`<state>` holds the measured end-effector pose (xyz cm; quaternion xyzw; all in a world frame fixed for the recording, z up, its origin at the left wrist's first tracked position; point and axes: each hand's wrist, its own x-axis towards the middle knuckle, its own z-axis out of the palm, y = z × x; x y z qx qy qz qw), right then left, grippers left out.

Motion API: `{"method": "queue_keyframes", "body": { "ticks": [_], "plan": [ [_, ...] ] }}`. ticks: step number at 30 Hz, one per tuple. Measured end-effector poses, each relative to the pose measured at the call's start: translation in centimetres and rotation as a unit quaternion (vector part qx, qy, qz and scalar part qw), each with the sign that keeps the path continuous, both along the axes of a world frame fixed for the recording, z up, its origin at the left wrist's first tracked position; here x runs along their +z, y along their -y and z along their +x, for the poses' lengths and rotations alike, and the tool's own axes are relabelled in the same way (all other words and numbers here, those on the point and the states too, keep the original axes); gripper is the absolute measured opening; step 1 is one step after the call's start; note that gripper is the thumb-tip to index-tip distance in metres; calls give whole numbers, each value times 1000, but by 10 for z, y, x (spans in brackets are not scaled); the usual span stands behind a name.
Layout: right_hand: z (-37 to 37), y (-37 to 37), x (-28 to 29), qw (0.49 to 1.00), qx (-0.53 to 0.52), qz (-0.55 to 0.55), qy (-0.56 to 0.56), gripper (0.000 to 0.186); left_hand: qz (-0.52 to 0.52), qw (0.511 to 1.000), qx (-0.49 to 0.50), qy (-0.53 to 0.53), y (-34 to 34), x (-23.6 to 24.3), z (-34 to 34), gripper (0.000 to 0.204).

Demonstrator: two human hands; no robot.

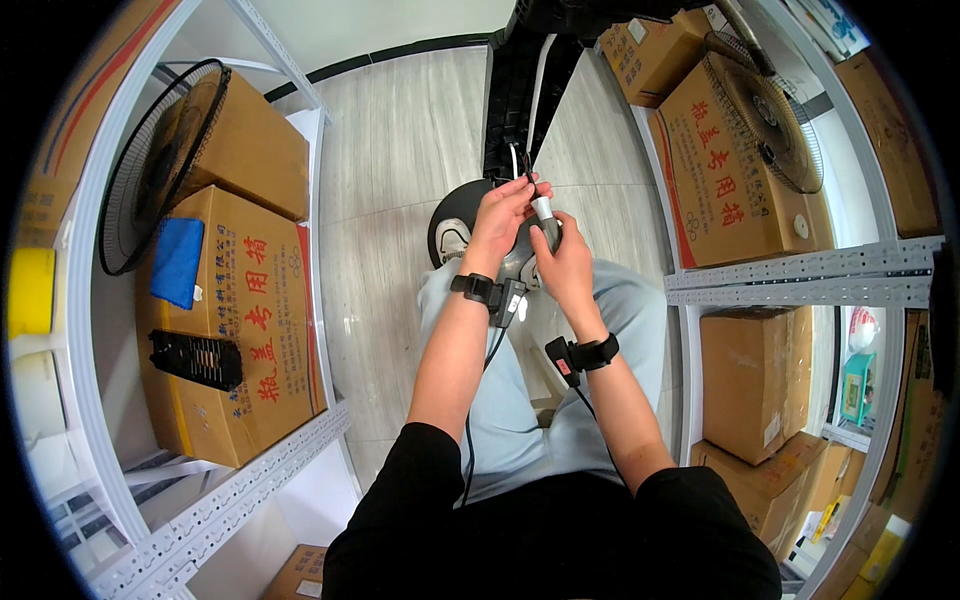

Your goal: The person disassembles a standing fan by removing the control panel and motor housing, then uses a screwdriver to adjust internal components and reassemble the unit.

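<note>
In front of me a tall black hollow housing (503, 110) rises from near my feet, with a white cable (541, 90) running down inside it. Thin wires come out at its lower end. My left hand (500, 220) pinches at these dark wires (527, 170) with its fingertips. My right hand (565, 262) is closed around a grey piece with a white tip (543, 208), close beside the left fingers; its exact kind is not clear. Beneath the hands, a round dark base (446, 205) lies on the floor by my shoe. Black straps with small modules circle both wrists.
Metal shelves (800, 275) flank me on both sides. On the left, a cardboard box (265, 390) carries a black slotted plastic part (195, 360), a blue item (178, 262) and a black fan guard (112, 200). Another fan guard (775, 115) leans on a box (700, 190) at right.
</note>
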<state>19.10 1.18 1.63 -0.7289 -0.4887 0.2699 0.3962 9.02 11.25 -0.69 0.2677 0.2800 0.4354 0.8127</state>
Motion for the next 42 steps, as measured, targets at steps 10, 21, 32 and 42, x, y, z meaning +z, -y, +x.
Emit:
{"method": "queue_keyframes", "body": {
  "ticks": [10,21,32,42],
  "plan": [
    [14,-7,6,601,20,-90,-794,38,-7,1000,2,6,-1,1,-6,32],
    [5,-9,15,854,37,-87,-512,35,7,1000,26,3,2,3,-3,30],
    [-3,-5,16,995,1,12,102,46,-2,1000,20,18,-1,-1,-2,37],
    [13,-10,5,684,17,-78,-725,34,-2,999,28,21,0,5,-4,33]
  ]
}}
